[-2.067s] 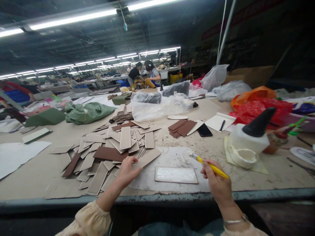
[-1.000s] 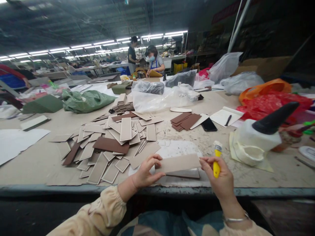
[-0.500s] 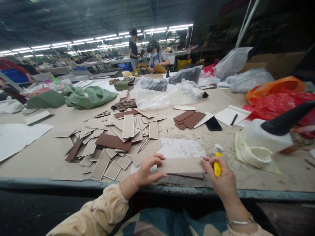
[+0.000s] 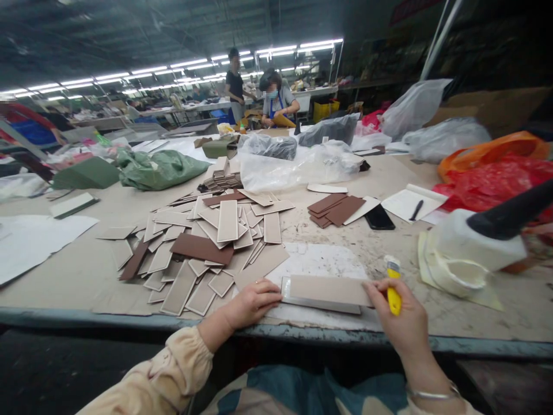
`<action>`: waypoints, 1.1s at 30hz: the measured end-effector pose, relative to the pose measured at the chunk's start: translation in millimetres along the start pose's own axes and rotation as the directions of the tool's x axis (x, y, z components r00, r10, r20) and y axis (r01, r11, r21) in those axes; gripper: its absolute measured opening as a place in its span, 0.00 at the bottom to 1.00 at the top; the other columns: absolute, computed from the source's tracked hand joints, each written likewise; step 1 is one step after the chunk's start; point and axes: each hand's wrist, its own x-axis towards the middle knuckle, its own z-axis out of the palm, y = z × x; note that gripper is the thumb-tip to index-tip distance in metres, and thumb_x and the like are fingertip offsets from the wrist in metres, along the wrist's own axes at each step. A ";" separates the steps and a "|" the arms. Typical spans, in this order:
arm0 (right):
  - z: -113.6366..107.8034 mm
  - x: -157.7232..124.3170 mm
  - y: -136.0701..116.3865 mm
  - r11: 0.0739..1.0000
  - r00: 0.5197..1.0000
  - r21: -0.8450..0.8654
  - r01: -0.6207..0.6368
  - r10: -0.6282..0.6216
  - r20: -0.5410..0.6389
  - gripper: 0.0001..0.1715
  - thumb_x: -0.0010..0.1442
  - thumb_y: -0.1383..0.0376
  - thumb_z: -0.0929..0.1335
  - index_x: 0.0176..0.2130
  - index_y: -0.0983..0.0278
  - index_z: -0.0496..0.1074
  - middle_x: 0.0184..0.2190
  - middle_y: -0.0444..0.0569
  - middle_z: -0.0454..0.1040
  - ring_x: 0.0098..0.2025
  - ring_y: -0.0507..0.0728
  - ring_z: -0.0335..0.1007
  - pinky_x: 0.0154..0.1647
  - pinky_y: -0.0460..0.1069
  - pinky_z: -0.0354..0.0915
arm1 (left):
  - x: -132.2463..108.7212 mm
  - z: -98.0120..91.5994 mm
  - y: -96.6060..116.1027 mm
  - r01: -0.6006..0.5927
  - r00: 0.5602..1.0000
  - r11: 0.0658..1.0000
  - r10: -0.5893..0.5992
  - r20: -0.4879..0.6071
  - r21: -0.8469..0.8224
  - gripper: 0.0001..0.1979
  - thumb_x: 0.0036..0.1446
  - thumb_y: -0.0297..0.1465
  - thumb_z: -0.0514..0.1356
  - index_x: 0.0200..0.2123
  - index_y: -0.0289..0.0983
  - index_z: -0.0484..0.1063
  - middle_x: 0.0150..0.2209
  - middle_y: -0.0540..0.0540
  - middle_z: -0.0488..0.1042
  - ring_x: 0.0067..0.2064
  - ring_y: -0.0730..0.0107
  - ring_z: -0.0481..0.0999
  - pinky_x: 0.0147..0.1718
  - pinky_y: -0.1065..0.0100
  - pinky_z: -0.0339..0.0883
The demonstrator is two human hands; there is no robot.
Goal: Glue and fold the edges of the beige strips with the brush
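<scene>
A flat beige strip (image 4: 330, 288) lies at a slight tilt over a grey-edged piece (image 4: 322, 304) near the table's front edge. My right hand (image 4: 404, 323) pinches the strip's right end between thumb and fingers. That same hand also holds a yellow-handled brush (image 4: 393, 295), bristles up. At the other end, my left hand (image 4: 250, 304) is closed, its fingertips on the left corner of the grey-edged piece. Beneath both lies a white sheet (image 4: 322, 259). To the left spreads a heap of beige panels with pale borders (image 4: 177, 288), a few brown ones (image 4: 202, 249) among them.
A white plastic container with a black spout (image 4: 479, 242) and a tape roll (image 4: 464, 276) stand at right. Behind are brown strips (image 4: 341, 208), a phone (image 4: 379, 217), a notepad (image 4: 410, 203) and plastic bags (image 4: 294, 170). Two people (image 4: 279, 101) work farther back.
My left hand has gone from spread fingers around the strip's left end to closed on the grey-edged piece below. My right hand and the strip shifted slightly right, uncovering the piece's left end.
</scene>
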 end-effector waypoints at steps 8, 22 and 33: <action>13.0 -4.2 0.6 0.995 0.996 -0.069 0.076 -0.073 0.050 0.19 0.55 0.47 0.67 0.28 0.59 0.65 0.26 0.44 0.74 0.27 0.55 0.70 0.28 0.46 0.63 | 7.0 14.9 -3.6 -0.057 0.997 0.998 0.058 -0.045 0.015 0.11 0.64 0.30 0.54 0.41 0.38 0.77 0.38 0.43 0.77 0.40 0.67 0.74 0.44 0.65 0.69; 23.4 -2.7 8.7 0.984 0.992 -0.137 0.110 -0.101 0.072 0.18 0.55 0.48 0.66 0.29 0.59 0.66 0.25 0.42 0.73 0.26 0.54 0.70 0.29 0.46 0.62 | 6.2 14.9 -2.1 -0.066 0.994 0.998 0.067 -0.084 0.011 0.09 0.63 0.31 0.56 0.37 0.36 0.76 0.36 0.43 0.77 0.39 0.69 0.74 0.41 0.68 0.70; 27.6 -2.9 11.1 0.976 0.991 -0.187 0.110 -0.094 0.091 0.18 0.56 0.48 0.65 0.28 0.59 0.66 0.27 0.44 0.75 0.26 0.53 0.70 0.26 0.45 0.61 | 7.3 17.5 -4.7 -0.142 0.978 0.989 0.148 -0.147 0.051 0.06 0.61 0.29 0.58 0.35 0.35 0.76 0.35 0.44 0.77 0.36 0.71 0.74 0.39 0.69 0.70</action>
